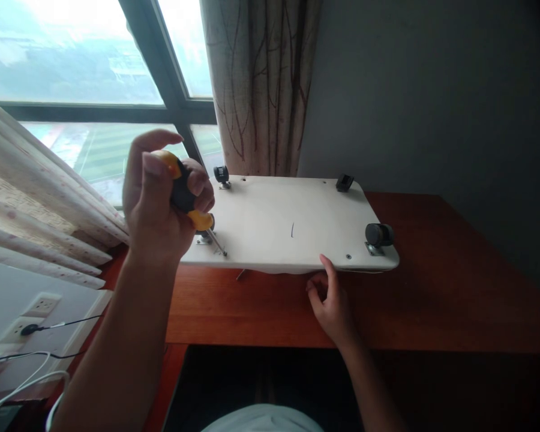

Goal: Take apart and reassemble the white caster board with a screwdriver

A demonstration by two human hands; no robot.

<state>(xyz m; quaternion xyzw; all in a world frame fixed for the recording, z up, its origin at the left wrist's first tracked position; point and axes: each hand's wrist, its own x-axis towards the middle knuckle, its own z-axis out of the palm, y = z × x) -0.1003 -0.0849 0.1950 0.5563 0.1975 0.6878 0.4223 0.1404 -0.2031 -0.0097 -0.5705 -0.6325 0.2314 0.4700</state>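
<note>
My left hand point(162, 198) is closed around the yellow-and-black handle of a screwdriver point(177, 186), held tilted. Its metal shaft points down to the near left part of a white board point(261, 222), with the tip at a small dark spot there. My right hand point(330, 303) is at the board's near edge, index finger stretched up against it and the other fingers bent apart below. At the board's corners are black caster wheels, one at far left point(222, 174), one at far right point(344, 182), one at near right point(378, 234). Another, behind the screwdriver, is partly hidden.
The board lies on a reddish-brown wooden table point(432, 270). A window point(72, 54) and curtains point(261, 84) stand behind and to the left. A wall socket with a black plug point(29, 329) and cables is at lower left. A grey wall point(409, 102) rises at right.
</note>
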